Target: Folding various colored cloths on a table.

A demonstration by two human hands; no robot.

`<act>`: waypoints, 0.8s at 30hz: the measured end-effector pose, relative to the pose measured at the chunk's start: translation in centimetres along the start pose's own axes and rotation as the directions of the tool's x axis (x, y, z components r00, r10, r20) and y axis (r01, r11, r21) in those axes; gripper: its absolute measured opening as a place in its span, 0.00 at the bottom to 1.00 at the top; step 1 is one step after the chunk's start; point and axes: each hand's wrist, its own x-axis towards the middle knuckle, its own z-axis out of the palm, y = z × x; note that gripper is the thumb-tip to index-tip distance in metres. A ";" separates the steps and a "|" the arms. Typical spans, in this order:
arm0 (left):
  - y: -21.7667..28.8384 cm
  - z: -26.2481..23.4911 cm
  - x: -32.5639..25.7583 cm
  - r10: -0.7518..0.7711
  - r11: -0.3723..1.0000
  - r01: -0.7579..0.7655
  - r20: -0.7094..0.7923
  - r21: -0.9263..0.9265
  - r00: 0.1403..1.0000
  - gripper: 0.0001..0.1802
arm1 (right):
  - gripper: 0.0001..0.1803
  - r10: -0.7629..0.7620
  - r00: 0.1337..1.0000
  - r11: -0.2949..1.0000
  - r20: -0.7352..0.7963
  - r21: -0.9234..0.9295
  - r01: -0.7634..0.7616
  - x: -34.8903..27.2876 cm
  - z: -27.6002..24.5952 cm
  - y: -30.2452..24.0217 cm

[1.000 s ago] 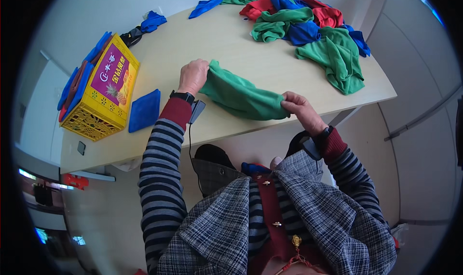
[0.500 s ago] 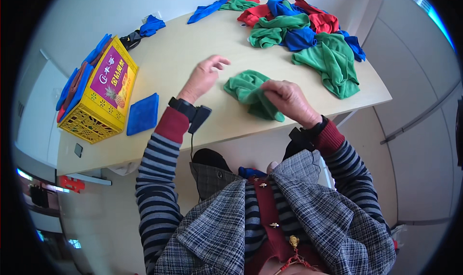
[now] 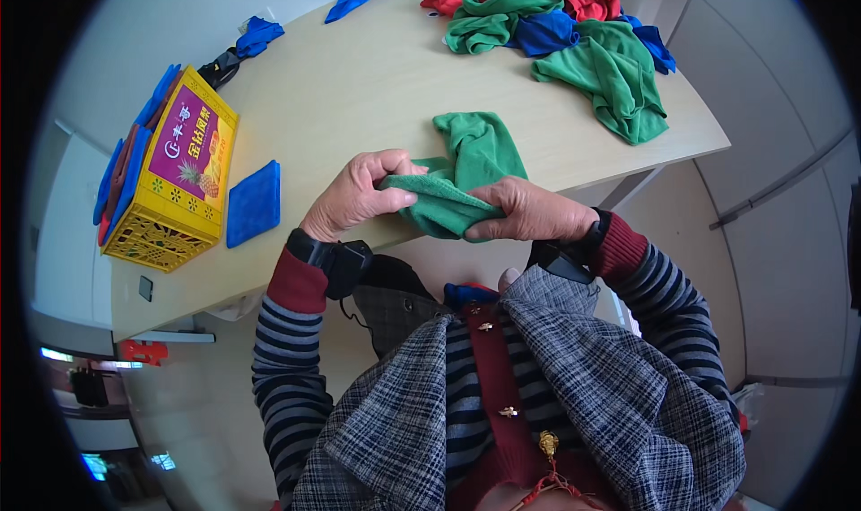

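Observation:
A green cloth (image 3: 484, 157) is stretched between my two hands at the table's near edge, its far part lying loose on the tabletop. My left hand (image 3: 359, 193) pinches one end of its near hem between thumb and fingers. On the other side, my right hand (image 3: 529, 211) grips the same edge, thumb on top. Left of my left hand lies a folded blue cloth (image 3: 254, 203), flat on the table.
A yellow plastic crate (image 3: 170, 211) with folded blue and brown cloths stands at the left. A phone-like dark object (image 3: 145, 288) lies before it. At the far right is a heap of crumpled green, blue and red cloths (image 3: 547, 31). A blue cloth bundle (image 3: 260, 36) sits at the back left.
My left hand has come down and right, from empty with spread fingers to gripping the green cloth. My right hand has drawn the cloth's edge slightly nearer, and the cloth is more spread out.

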 end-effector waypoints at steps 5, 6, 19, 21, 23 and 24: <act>1.0 -1.0 -3.1 -0.081 0.976 0.051 -0.136 -0.210 0.987 0.10 | 0.09 0.199 0.971 0.966 0.130 -0.191 -0.173 -0.5 -0.7 3.0; 1.5 -1.2 -3.7 -0.061 0.961 0.006 -0.193 -0.275 0.979 0.10 | 0.09 0.196 0.974 0.957 0.111 -0.238 -0.166 -0.7 -1.1 3.6; 3.7 -5.8 -7.3 0.189 0.823 -0.424 -0.521 -0.379 0.832 0.14 | 0.07 -0.053 0.952 0.880 -0.300 -0.465 -0.097 -1.9 -3.1 11.2; 3.6 -6.3 -7.2 0.170 0.820 -0.443 -0.584 -0.363 0.793 0.15 | 0.06 -0.055 0.926 0.870 -0.374 -0.472 -0.139 -1.3 -4.1 11.5; 3.9 -7.1 -6.8 0.164 0.819 -0.455 -0.618 -0.349 0.769 0.15 | 0.09 -0.098 0.839 0.851 -0.535 -0.482 -0.208 -0.4 -6.6 11.9; 4.0 -7.9 -6.5 0.169 0.879 -0.403 -0.626 -0.253 0.762 0.14 | 0.09 -0.102 0.839 0.850 -0.534 -0.486 -0.206 -0.1 -7.9 11.9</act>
